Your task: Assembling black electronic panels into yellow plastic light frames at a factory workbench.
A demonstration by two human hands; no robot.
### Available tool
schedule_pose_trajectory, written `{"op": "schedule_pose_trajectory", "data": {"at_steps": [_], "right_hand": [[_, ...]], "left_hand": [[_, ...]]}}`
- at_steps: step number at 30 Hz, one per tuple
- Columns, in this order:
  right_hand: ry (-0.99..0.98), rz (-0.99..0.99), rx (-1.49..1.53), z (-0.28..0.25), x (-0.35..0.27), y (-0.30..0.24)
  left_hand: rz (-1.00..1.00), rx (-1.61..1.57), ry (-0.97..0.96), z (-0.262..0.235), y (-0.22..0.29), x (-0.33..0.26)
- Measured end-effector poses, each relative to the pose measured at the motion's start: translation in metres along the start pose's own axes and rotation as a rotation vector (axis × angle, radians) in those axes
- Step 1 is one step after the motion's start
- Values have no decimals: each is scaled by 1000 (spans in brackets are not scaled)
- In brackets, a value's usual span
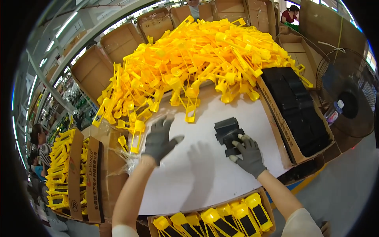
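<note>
Over the white work surface [173, 189], my left hand [160, 138] is open in a grey glove with bare fingertips. Its fingers are spread beside the edge of a heap of yellow plastic parts [201, 55] and hold nothing. My right hand [249, 155], gloved the same way, has its fingers apart at the lower right end of a small group of black rectangular pieces [228, 128]. The fingertips touch or hover at these pieces; I cannot tell how firmly. The yellow parts have long thin arms and cup-like ends.
An open carton [292, 146] of black pieces stands at the right, with a fan [347, 98] beyond. A carton of yellow parts with black panels [225, 217] sits at the near edge; another carton [94, 177] is at the left. Empty cartons [122, 41] line the back, where people work.
</note>
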State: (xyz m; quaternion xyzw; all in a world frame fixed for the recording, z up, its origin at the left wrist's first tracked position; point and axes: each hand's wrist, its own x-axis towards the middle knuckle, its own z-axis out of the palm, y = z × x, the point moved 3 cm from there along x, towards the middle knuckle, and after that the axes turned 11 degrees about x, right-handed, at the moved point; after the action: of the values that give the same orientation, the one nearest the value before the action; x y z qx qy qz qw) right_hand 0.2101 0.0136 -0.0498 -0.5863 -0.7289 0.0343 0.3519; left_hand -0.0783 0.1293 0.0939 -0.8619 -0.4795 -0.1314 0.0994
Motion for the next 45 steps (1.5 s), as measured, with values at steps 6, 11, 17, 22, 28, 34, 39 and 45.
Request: {"op": "schedule_pose_trajectory", "data": {"at_steps": [6, 11, 17, 22, 28, 34, 39, 45], "right_hand": [[-36, 13, -21, -8, 7, -4], [-80, 75, 30, -14, 22, -2], [-66, 72, 25, -13, 24, -2], [-51, 39, 33, -6, 14, -2], [-31, 36, 25, -13, 11, -2], [-29, 6, 58, -4, 7, -4], [-15, -14, 116, -16, 10, -8], [-16, 39, 120, -23, -7, -12]], "left_hand": [[63, 331, 199, 26, -12, 198], [-324, 283, -257, 67, -44, 264], [-59, 341, -177, 108, -75, 209], [78, 472, -70, 104, -77, 100], [177, 488, -235, 86, -53, -7], [89, 137, -429, 25, -50, -74], [29, 5, -101, -21, -39, -87], [-47, -244, -206, -9, 33, -111]]}}
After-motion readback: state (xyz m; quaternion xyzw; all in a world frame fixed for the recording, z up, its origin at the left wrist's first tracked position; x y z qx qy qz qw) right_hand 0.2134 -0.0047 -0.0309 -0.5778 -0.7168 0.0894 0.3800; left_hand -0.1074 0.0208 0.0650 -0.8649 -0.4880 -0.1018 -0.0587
